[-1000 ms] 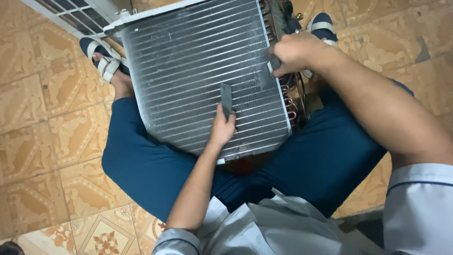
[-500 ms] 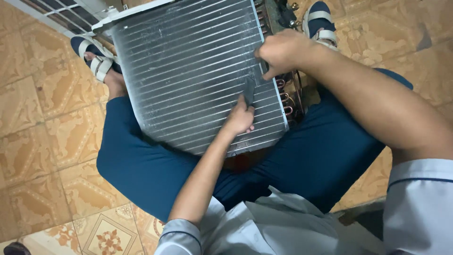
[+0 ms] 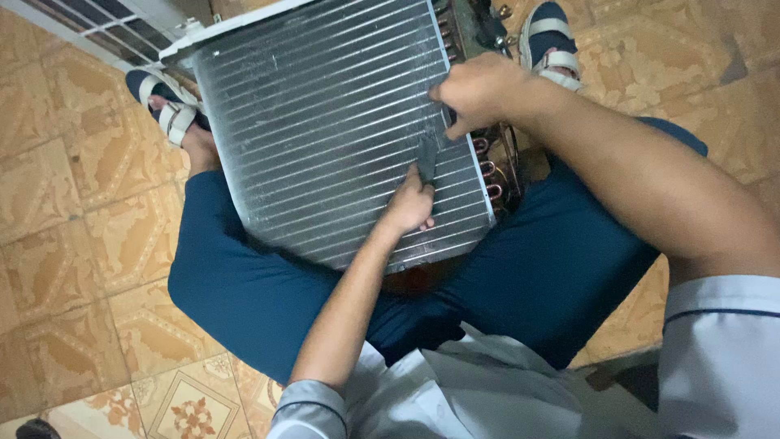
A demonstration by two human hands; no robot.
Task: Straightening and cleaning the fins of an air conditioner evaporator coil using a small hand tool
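A finned aluminium coil of a cooling unit leans between my legs, its silver fins facing up. My left hand presses a small dark flat tool against the fins near the coil's lower right. My right hand is closed over the coil's right edge near the top, just above the tool. Copper tube bends show along that right side, partly hidden by my right forearm.
My legs in dark blue trousers wrap around the coil, with sandalled feet at the upper left and upper right. A white grille lies at the top left. Patterned orange floor tiles surround me.
My left hand has slid the dark tool rightward across the fins, closer to the coil's right edge and my right hand. My right hand keeps its grip on the edge.
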